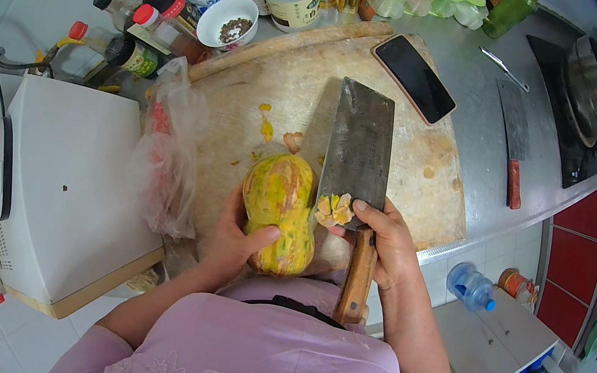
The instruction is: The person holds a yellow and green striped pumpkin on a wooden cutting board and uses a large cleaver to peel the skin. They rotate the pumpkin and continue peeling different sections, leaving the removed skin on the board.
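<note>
My left hand (pixel 242 236) grips a yellow-green, partly scraped squash (pixel 281 207) from its left side, thumb on top, near the front edge of the wooden cutting board (pixel 269 79). To the right, my right hand (pixel 385 238) holds a cleaver (pixel 363 144) at the base of its broad dark blade. The wooden handle points down towards my body. Several yellowish peel scraps (pixel 335 210) lie on the blade beside my right thumb. More bits of peel (pixel 267 128) are scattered on the board beyond the squash.
A phone (pixel 415 79) lies at the board's upper right. A plastic bag (pixel 169 157) lies at left beside a white appliance (pixel 79 172). Behind stand a bowl (pixel 212 21) and several bottles. A second cleaver (pixel 514 135) and a peeler-like tool (pixel 504 67) rest on the steel counter near a hob.
</note>
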### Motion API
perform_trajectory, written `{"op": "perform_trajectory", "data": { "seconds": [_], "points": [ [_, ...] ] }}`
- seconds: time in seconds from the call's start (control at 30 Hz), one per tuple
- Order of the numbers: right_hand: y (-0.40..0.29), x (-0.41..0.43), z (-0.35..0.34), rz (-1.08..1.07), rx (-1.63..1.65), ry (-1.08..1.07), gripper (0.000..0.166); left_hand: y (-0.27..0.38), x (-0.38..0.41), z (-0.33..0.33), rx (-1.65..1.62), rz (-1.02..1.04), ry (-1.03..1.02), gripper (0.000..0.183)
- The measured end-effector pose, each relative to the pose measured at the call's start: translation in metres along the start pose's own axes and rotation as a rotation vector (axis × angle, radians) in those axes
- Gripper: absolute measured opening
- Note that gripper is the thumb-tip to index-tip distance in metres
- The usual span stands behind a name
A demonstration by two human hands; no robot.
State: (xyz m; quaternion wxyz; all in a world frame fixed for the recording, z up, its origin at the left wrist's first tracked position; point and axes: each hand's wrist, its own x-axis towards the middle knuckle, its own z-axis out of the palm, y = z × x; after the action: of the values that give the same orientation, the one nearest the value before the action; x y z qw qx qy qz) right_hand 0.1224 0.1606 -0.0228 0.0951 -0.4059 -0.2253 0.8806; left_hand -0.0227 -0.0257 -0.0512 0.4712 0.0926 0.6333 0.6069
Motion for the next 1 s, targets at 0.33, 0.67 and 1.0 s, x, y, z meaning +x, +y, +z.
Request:
{"op": "perform_trajectory", "data": {
  "seconds": [0.33, 0.67, 1.0],
  "points": [
    [0.009, 0.006, -0.016, 0.005, -0.021, 0.049, 0.029, -0.004, 0.001, 0.002, -0.101, -0.024, -0.139, 0.093],
    [0.006, 0.0, -0.013, -0.01, 0.045, 0.004, 0.032, 0.002, 0.003, -0.001, -0.208, -0.039, -0.165, 0.1],
    [-0.004, 0.0, -0.011, -0.051, 0.028, -0.028, 0.033, 0.023, 0.003, 0.0, 0.306, 0.163, 0.006, 0.101]
  ]
}}
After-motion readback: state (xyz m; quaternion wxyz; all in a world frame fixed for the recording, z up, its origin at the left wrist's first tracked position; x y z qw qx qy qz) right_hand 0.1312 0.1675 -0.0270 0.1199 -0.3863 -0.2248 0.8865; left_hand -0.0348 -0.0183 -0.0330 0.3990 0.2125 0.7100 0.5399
